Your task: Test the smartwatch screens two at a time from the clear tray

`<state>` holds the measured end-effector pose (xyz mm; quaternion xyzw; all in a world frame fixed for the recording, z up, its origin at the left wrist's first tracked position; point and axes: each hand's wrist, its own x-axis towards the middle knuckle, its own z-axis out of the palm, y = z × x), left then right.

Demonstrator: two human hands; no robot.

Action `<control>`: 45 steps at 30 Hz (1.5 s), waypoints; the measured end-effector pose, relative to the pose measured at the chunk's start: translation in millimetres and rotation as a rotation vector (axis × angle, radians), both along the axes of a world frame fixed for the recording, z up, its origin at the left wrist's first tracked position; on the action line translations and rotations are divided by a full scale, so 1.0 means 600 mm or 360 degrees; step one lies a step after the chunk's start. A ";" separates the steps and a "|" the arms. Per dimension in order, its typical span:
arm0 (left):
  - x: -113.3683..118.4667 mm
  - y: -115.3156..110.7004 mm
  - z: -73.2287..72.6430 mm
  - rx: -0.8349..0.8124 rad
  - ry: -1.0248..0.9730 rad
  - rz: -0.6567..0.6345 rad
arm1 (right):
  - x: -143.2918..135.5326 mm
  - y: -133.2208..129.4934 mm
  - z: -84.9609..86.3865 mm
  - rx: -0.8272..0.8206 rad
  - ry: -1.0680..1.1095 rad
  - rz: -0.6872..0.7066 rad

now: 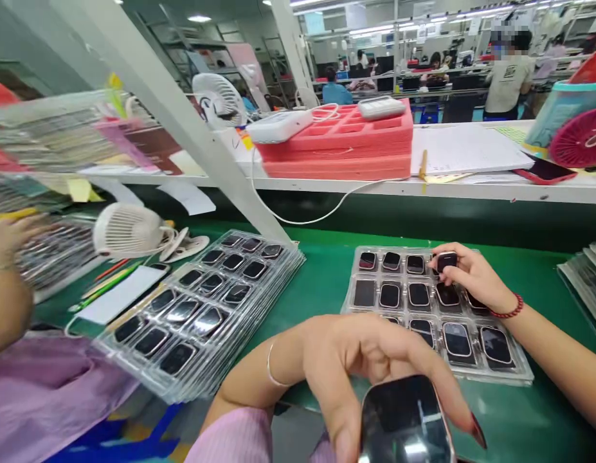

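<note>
Close to the camera, my left hand [375, 366] grips a watch face [406, 421] with a dark glossy screen and a thin metallic rim, held by its edges between thumb and fingers. My right hand [471, 276], with a red beaded bracelet at the wrist, pinches a smaller-looking dark watch face [446, 261] over the back right part of a clear plastic tray [524, 373]. Rows of dark watch faces sit in that tray's compartments. My left hand partly hides the tray's front left part.
A tall stack of clear trays [273, 289] with watch faces stands left of centre. Beyond it lie a white fan [128, 231], pens and a white pad [119, 296]. A shelf [346, 186] holds red foam [336, 154]. Another person's arm [8, 283] is at far left.
</note>
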<state>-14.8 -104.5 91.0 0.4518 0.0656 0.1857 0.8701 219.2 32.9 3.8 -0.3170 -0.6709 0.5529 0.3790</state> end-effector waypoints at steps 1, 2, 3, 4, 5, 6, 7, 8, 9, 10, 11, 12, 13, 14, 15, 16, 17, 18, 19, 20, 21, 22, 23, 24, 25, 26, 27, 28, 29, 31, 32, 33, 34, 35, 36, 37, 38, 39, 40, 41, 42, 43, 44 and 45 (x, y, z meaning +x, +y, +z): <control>-0.003 -0.005 0.004 0.0026 0.0020 -0.0039 | 0.002 0.002 0.000 -0.0041 0.0012 0.0000; -0.006 -0.008 0.006 0.0049 0.0043 -0.0052 | 0.003 0.005 0.001 -0.0101 0.0040 0.0008; -0.010 -0.011 0.007 0.0066 0.0085 -0.0032 | 0.005 0.006 0.003 -0.0182 0.0086 0.0026; -0.013 -0.014 0.007 0.0085 0.0134 0.0007 | 0.007 0.007 0.007 -0.0276 0.0147 0.0053; -0.015 -0.018 0.007 0.0114 0.0176 0.0054 | 0.009 0.006 0.012 -0.0374 0.0215 0.0088; -0.017 -0.023 0.006 0.0145 0.0208 0.0114 | 0.010 0.003 0.020 -0.0470 0.0278 0.0130; -0.017 -0.027 0.006 0.0173 0.0218 0.0174 | 0.011 -0.002 0.030 -0.0558 0.0329 0.0183; -0.017 -0.030 0.006 0.0184 0.0220 0.0243 | 0.012 -0.010 0.041 -0.0632 0.0371 0.0243; -0.016 -0.030 0.006 0.0183 0.0208 0.0314 | 0.012 -0.021 0.054 -0.0692 0.0405 0.0310; -0.015 -0.026 0.005 0.0172 0.0193 0.0393 | 0.012 -0.034 0.068 -0.0735 0.0443 0.0385; -0.014 -0.018 0.004 0.0158 0.0196 0.0500 | 0.011 -0.050 0.081 -0.0761 0.0492 0.0456; -0.013 -0.004 0.002 0.0158 0.0221 0.0639 | 0.009 -0.068 0.092 -0.0777 0.0540 0.0522; -0.011 0.014 -0.001 0.0175 0.0273 0.0807 | 0.006 -0.086 0.102 -0.0799 0.0588 0.0592; -0.009 0.035 -0.007 0.0214 0.0343 0.0989 | 0.002 -0.104 0.110 -0.0846 0.0621 0.0670; -0.005 0.057 -0.015 0.0261 0.0415 0.1162 | -0.002 -0.121 0.116 -0.0908 0.0651 0.0746; 0.000 0.078 -0.025 0.0286 0.0492 0.1295 | -0.007 -0.137 0.119 -0.0974 0.0682 0.0809; 0.006 0.097 -0.036 0.0287 0.0562 0.1377 | -0.011 -0.150 0.121 -0.1053 0.0699 0.0866; 0.012 0.113 -0.048 0.0272 0.0629 0.1414 | -0.015 -0.161 0.123 -0.1137 0.0698 0.0911; 0.019 0.124 -0.060 0.0250 0.0695 0.1414 | -0.018 -0.169 0.123 -0.1219 0.0696 0.0961; 0.024 0.131 -0.071 0.0231 0.0755 0.1394 | -0.019 -0.175 0.124 -0.1292 0.0687 0.1018; 0.028 0.135 -0.081 0.0222 0.0805 0.1367 | -0.019 -0.179 0.124 -0.1347 0.0686 0.1076; 0.031 0.136 -0.089 0.0222 0.0843 0.1343 | -0.018 -0.182 0.124 -0.1381 0.0695 0.1131; 0.033 0.135 -0.094 0.0227 0.0865 0.1324 | -0.016 -0.184 0.124 -0.1396 0.0709 0.1170; 0.035 0.133 -0.097 0.0234 0.0874 0.1314 | -0.013 -0.186 0.123 -0.1400 0.0731 0.1188; 0.036 0.130 -0.097 0.0236 0.0878 0.1314 | -0.011 -0.188 0.123 -0.1397 0.0755 0.1184; 0.037 0.128 -0.096 0.0238 0.0884 0.1325 | -0.008 -0.191 0.122 -0.1391 0.0775 0.1171; 0.038 0.126 -0.092 0.0237 0.0896 0.1343 | -0.006 -0.193 0.122 -0.1382 0.0783 0.1157; 0.040 0.125 -0.088 0.0233 0.0916 0.1364 | -0.005 -0.196 0.122 -0.1369 0.0780 0.1151; 0.041 0.124 -0.084 0.0228 0.0937 0.1383 | -0.003 -0.197 0.123 -0.1349 0.0770 0.1153; 0.044 0.122 -0.076 0.0221 0.0969 0.1422 | -0.001 -0.194 0.126 -0.1285 0.0760 0.1146; 0.044 0.122 -0.073 0.0225 0.0971 0.1448 | 0.000 -0.187 0.128 -0.1235 0.0761 0.1119; 0.043 0.122 -0.072 0.0237 0.0966 0.1476 | 0.001 -0.177 0.130 -0.1164 0.0766 0.1063; 0.042 0.122 -0.071 0.0259 0.0953 0.1508 | 0.003 -0.163 0.129 -0.1078 0.0760 0.0977; 0.040 0.123 -0.071 0.0289 0.0935 0.1540 | 0.005 -0.146 0.127 -0.0981 0.0737 0.0868; 0.037 0.123 -0.071 0.0320 0.0915 0.1570 | 0.006 -0.128 0.123 -0.0874 0.0696 0.0736; 0.035 0.123 -0.072 0.0350 0.0897 0.1593 | 0.008 -0.108 0.117 -0.0781 0.0621 0.0596; 0.031 0.124 -0.072 0.0378 0.0883 0.1608 | 0.009 -0.089 0.109 -0.0699 0.0539 0.0478; 0.029 0.124 -0.073 0.0403 0.0875 0.1616 | 0.009 -0.072 0.100 -0.0624 0.0457 0.0376; 0.026 0.123 -0.073 0.0428 0.0871 0.1619 | 0.009 -0.058 0.092 -0.0568 0.0368 0.0298; 0.024 0.122 -0.073 0.0453 0.0870 0.1615 | 0.009 -0.047 0.084 -0.0521 0.0303 0.0248; 0.023 0.121 -0.072 0.0480 0.0869 0.1609 | 0.008 -0.039 0.078 -0.0482 0.0256 0.0217; 0.022 0.120 -0.071 0.0503 0.0862 0.1603 | 0.008 -0.035 0.074 -0.0451 0.0229 0.0205; 0.022 0.118 -0.070 0.0522 0.0852 0.1595 | 0.008 -0.034 0.072 -0.0422 0.0222 0.0206; 0.022 0.116 -0.068 0.0536 0.0840 0.1588 | 0.009 -0.034 0.072 -0.0397 0.0223 0.0213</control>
